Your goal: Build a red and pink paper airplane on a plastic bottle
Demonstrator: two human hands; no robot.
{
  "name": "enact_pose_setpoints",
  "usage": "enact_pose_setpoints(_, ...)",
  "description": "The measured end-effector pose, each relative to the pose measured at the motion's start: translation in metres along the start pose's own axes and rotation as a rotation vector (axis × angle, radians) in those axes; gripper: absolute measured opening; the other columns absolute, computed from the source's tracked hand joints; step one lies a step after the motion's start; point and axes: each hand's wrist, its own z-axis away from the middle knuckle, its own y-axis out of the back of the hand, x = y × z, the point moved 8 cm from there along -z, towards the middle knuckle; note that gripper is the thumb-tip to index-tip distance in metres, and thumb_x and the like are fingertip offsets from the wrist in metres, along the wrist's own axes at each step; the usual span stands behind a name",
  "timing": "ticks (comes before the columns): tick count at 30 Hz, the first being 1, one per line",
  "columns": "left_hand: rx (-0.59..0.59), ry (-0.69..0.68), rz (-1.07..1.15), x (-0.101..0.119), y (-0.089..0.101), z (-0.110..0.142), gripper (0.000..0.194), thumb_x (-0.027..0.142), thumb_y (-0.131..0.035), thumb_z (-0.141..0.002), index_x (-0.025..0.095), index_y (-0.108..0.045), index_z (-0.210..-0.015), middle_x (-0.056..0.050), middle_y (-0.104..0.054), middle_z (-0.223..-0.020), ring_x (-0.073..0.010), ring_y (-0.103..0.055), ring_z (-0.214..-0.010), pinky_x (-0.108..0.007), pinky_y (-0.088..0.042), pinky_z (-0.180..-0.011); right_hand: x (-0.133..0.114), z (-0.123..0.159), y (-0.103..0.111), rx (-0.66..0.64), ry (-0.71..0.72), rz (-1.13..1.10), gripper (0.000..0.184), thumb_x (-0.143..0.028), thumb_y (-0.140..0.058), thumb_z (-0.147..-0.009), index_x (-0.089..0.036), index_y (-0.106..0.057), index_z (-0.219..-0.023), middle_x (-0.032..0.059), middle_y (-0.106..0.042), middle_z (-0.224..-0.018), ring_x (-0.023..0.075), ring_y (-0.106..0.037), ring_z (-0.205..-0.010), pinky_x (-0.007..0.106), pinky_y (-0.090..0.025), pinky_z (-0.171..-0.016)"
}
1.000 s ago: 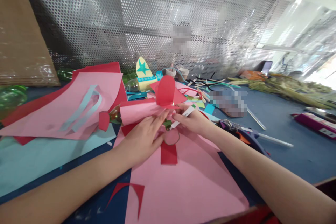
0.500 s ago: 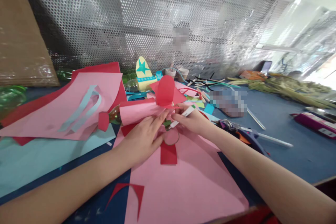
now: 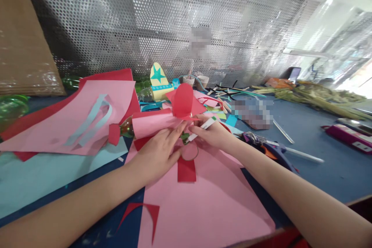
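Observation:
My right hand (image 3: 209, 131) is closed round a slim white pen (image 3: 207, 123) with a green mark on it. The pen's lower end points down at a small dark green piece (image 3: 185, 137), partly hidden between my hands. Flat beside it lies my left hand (image 3: 158, 151), its fingers stretched out toward the pen. A round pink piece with a dark outline (image 3: 190, 151) sits below the pen, overlapping a red paper strip (image 3: 186, 170). Under both hands is a large pink sheet (image 3: 209, 201). Just beyond them lies a bottle wrapped in pink paper (image 3: 152, 122) with red paper fins (image 3: 183, 100).
Pink, red and light blue sheets (image 3: 26, 186) cover the left side. A yellow-wrapped bottle (image 3: 161, 92) stands behind. Scissors (image 3: 270, 149), clear sticks (image 3: 305, 155) and a purple case (image 3: 348, 137) lie to the right. A red paper offcut (image 3: 142, 206) is near the front.

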Motion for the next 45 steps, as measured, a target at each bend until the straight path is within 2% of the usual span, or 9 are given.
enact_pose_setpoints(5,0.006,0.005,0.003,0.0,0.0001,0.0001,0.062,0.02,-0.049,-0.089,0.022,-0.023,-0.145,-0.011,-0.06,-0.123,-0.0238,-0.056,-0.112,-0.045,-0.046,-0.096,0.0013,-0.0004,0.0008,0.008,0.002,0.014,0.013,-0.027,-0.053,-0.071,-0.017,-0.058,-0.079,-0.0024,-0.056,-0.063,0.0104,-0.047,-0.055,0.023,-0.037,-0.051)
enact_pose_setpoints(10,-0.001,0.016,0.004,-0.0011,-0.0008,-0.0001,0.061,0.019,-0.05,-0.089,0.017,-0.025,-0.145,-0.013,-0.06,-0.122,-0.0244,-0.056,-0.112,-0.044,-0.047,-0.096,-0.0011,0.0007,-0.0017,-0.016,0.017,-0.026,0.012,-0.025,-0.054,-0.072,-0.017,-0.059,-0.079,-0.0008,-0.06,-0.068,0.0112,-0.052,-0.059,0.023,-0.041,-0.054)
enact_pose_setpoints(14,0.005,-0.001,0.004,0.0017,0.001,-0.0002,0.061,0.017,-0.051,-0.088,0.016,-0.026,-0.144,-0.013,-0.06,-0.122,-0.0238,-0.056,-0.111,-0.042,-0.047,-0.095,-0.0006,0.0014,-0.0021,-0.014,0.002,-0.018,0.012,-0.026,-0.054,-0.072,-0.017,-0.059,-0.079,-0.0024,-0.057,-0.063,0.0092,-0.046,-0.052,0.021,-0.036,-0.049)
enact_pose_setpoints(19,0.005,0.009,0.008,0.0018,0.0017,-0.0003,0.063,0.018,-0.05,-0.089,0.021,-0.023,-0.146,-0.011,-0.06,-0.122,-0.0233,-0.057,-0.111,-0.043,-0.047,-0.094,-0.0016,0.0013,-0.003,-0.028,0.0,-0.02,0.016,-0.027,-0.054,-0.072,-0.017,-0.061,-0.082,-0.0032,-0.056,-0.061,0.0092,-0.044,-0.05,0.022,-0.034,-0.047)
enact_pose_setpoints(24,-0.004,0.015,0.0,0.0008,0.0008,-0.001,0.063,0.019,-0.051,-0.089,0.021,-0.023,-0.146,-0.011,-0.06,-0.122,-0.0239,-0.057,-0.111,-0.044,-0.047,-0.094,-0.003,0.0011,-0.0026,-0.031,0.018,-0.009,0.017,-0.026,-0.054,-0.072,-0.017,-0.062,-0.083,-0.0029,-0.057,-0.062,0.0097,-0.045,-0.052,0.023,-0.034,-0.049)
enact_pose_setpoints(29,0.018,-0.014,0.004,0.0024,0.0013,-0.0005,0.063,0.019,-0.049,-0.089,0.023,-0.021,-0.146,-0.01,-0.06,-0.123,-0.0234,-0.057,-0.111,-0.043,-0.047,-0.095,0.0013,0.0,0.0011,0.016,0.007,-0.015,0.01,-0.026,-0.054,-0.071,-0.018,-0.058,-0.075,-0.0021,-0.058,-0.063,0.0103,-0.049,-0.055,0.022,-0.037,-0.051)
enact_pose_setpoints(32,0.029,-0.019,-0.001,0.002,0.0016,0.0001,0.062,0.02,-0.048,-0.09,0.025,-0.02,-0.146,-0.009,-0.06,-0.123,-0.0236,-0.056,-0.112,-0.044,-0.047,-0.095,0.002,-0.0003,0.0003,0.008,0.005,-0.025,0.008,-0.026,-0.054,-0.071,-0.018,-0.056,-0.073,-0.0038,-0.055,-0.059,0.0094,-0.046,-0.052,0.022,-0.036,-0.049)
enact_pose_setpoints(41,0.02,-0.02,0.017,0.0016,0.0007,-0.0007,0.062,0.019,-0.048,-0.089,0.02,-0.023,-0.145,-0.012,-0.061,-0.12,-0.0242,-0.058,-0.108,-0.044,-0.048,-0.093,0.0016,-0.0004,0.0012,0.007,0.004,0.015,0.008,-0.026,-0.053,-0.072,-0.018,-0.054,-0.071,-0.0048,-0.05,-0.056,0.0086,-0.041,-0.049,0.022,-0.031,-0.046)
enact_pose_setpoints(45,0.021,-0.013,0.013,0.0014,0.0007,-0.0001,0.064,0.019,-0.048,-0.089,0.024,-0.02,-0.146,-0.01,-0.06,-0.121,-0.0236,-0.057,-0.11,-0.045,-0.047,-0.094,0.0043,-0.0005,0.0011,0.004,0.003,-0.002,0.01,-0.027,-0.053,-0.072,-0.018,-0.056,-0.076,-0.0027,-0.056,-0.063,0.0095,-0.046,-0.053,0.022,-0.034,-0.049)
